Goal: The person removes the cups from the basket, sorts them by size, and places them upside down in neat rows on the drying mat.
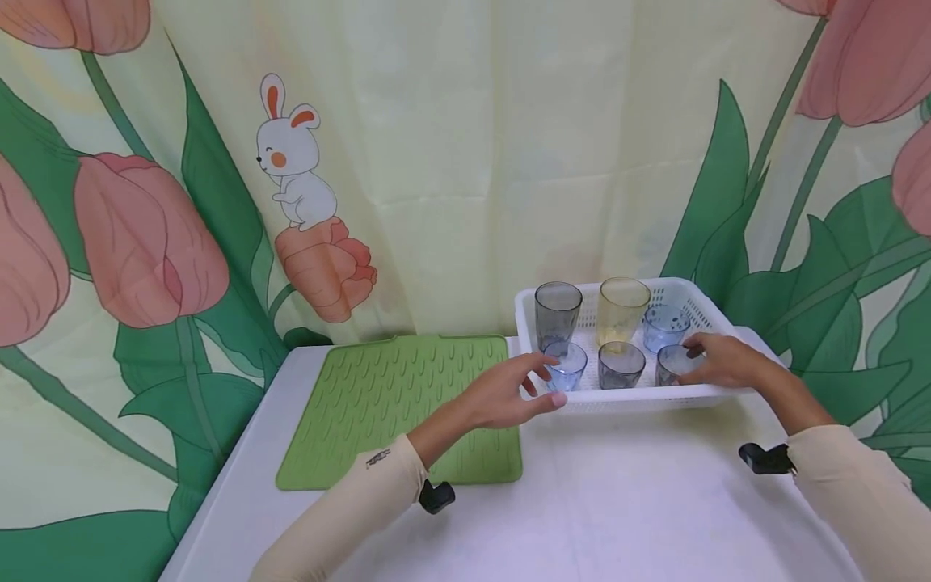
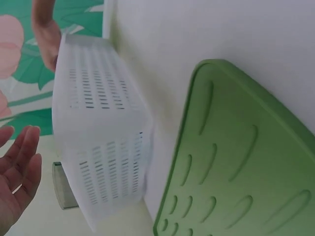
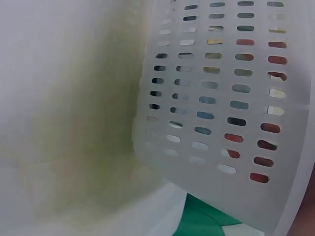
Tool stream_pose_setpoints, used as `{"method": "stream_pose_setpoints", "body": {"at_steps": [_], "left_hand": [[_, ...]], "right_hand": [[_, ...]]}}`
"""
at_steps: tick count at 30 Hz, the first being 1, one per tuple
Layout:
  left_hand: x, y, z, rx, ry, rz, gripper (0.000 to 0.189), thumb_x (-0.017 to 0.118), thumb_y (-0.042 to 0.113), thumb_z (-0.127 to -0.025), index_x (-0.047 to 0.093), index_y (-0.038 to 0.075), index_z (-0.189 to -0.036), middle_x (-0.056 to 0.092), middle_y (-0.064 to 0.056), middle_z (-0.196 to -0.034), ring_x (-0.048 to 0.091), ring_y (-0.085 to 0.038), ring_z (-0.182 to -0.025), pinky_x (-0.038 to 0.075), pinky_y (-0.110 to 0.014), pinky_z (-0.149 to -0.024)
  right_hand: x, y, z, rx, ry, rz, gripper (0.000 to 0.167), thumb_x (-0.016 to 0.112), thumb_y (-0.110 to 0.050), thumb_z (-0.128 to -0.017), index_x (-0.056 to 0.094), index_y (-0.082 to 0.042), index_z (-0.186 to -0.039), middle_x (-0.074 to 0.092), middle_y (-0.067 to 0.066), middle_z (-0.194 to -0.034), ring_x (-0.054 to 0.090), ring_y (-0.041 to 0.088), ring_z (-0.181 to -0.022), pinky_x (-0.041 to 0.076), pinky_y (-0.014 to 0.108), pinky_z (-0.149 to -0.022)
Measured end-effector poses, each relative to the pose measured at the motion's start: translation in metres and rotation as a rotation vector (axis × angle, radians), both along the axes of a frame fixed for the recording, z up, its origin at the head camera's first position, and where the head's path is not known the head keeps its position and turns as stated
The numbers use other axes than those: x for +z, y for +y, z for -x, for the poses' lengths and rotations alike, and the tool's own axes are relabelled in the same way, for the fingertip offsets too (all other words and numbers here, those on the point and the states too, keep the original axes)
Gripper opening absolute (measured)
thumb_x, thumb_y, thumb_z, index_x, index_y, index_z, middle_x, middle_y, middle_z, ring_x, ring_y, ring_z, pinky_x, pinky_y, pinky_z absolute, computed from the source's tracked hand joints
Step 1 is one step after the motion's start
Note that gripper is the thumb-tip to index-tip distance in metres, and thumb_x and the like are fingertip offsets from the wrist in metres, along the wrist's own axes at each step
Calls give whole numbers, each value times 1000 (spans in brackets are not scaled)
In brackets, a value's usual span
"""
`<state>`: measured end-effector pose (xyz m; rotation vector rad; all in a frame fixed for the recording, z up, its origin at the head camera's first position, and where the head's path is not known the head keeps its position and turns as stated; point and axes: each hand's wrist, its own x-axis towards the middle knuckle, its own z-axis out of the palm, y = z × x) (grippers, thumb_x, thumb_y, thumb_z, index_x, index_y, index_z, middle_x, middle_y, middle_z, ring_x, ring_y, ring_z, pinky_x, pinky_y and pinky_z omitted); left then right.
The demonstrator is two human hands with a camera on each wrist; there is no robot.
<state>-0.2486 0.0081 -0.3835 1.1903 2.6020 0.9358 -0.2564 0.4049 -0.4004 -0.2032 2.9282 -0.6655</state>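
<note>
A white perforated plastic basket holds several glasses. At its front right corner, my right hand pinches a short grey glass between thumb and fingers. My left hand reaches over the basket's front left corner, fingers spread beside a short blue glass; in the left wrist view no glass lies in that hand. Between these two glasses sits another short grey glass. Behind them stand a tall grey glass, a tall amber glass and another short blue glass. The right wrist view shows mostly the basket wall.
A green ridged drying mat lies on the white table, directly left of the basket. A curtain printed with tulips and a rabbit hangs just behind the table.
</note>
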Motion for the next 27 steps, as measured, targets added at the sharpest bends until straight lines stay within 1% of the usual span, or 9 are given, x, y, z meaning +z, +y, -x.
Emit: {"method": "stream_pose_setpoints", "body": {"at_steps": [4, 9, 11, 14, 17, 19, 21, 23, 27], "left_hand": [[3, 13, 8, -8, -7, -7, 59, 58, 55, -95, 51, 22, -143, 66, -2, -125, 63, -4, -92, 50, -22, -77], [4, 26, 14, -14, 10, -5, 60, 59, 55, -95, 51, 21, -143, 66, -2, -124, 64, -4, -93, 50, -21, -79], [3, 32, 14, -21, 15, -13, 61, 58, 56, -95, 51, 19, -143, 65, -2, -124, 64, -5, -95, 50, -20, -81], [4, 39, 14, -30, 23, -29, 63, 58, 56, -95, 50, 17, -144, 63, -3, -127, 63, -10, -103, 50, -21, -85], [5, 44, 13, -36, 29, -66, 66, 60, 54, -94, 47, 15, -146, 59, -3, -133, 62, -16, -113, 50, -23, -91], [6, 47, 13, -46, 31, -99, 68, 61, 52, -94, 44, 14, -148, 55, -4, -139, 60, -18, -118, 49, -25, -95], [7, 49, 12, -62, 24, -130, 70, 63, 50, -94, 42, 12, -149, 51, -5, -145, 58, -20, -122, 49, -27, -98], [8, 50, 10, -80, 19, -149, 71, 64, 48, -94, 40, 12, -150, 48, -6, -149, 57, -19, -125, 49, -30, -101], [8, 51, 8, -105, -3, -177, 74, 68, 47, -91, 39, 14, -151, 47, -6, -149, 54, -17, -126, 49, -37, -103]], "right_hand": [[0, 1, -4, -8, 44, 22, 83, 85, -38, -78, 49, 16, -131, 59, 32, -120, 58, 43, -102, 51, 63, -88], [6, -3, -9, -46, 58, 74, 88, 84, -41, -79, 45, 13, -137, 53, 31, -127, 53, 48, -110, 47, 68, -92], [10, -7, -12, -54, 77, 95, 88, 84, -40, -80, 44, 11, -139, 52, 31, -129, 54, 46, -110, 50, 64, -90], [21, -14, -19, -60, 105, 124, 87, 83, -38, -81, 43, 9, -141, 52, 29, -131, 58, 37, -99, 57, 47, -77], [33, -25, -28, -60, 129, 149, 85, 83, -37, -81, 42, 5, -143, 54, 26, -128, 56, 25, -85, 50, 31, -61], [42, -33, -36, -53, 139, 167, 84, 84, -35, -81, 43, 3, -144, 56, 24, -124, 55, 21, -78, 46, 28, -56], [49, -41, -45, -39, 154, 189, 84, 84, -33, -80, 43, 1, -145, 57, 21, -122, 54, 19, -75, 46, 27, -54], [54, -50, -53, -21, 170, 213, 82, 85, -31, -80, 44, -1, -145, 56, 20, -122, 55, 19, -75, 47, 27, -54], [61, -66, -66, 23, 193, 251, 81, 86, -28, -79, 46, -4, -145, 53, 18, -126, 54, 21, -82, 51, 27, -57]]}}
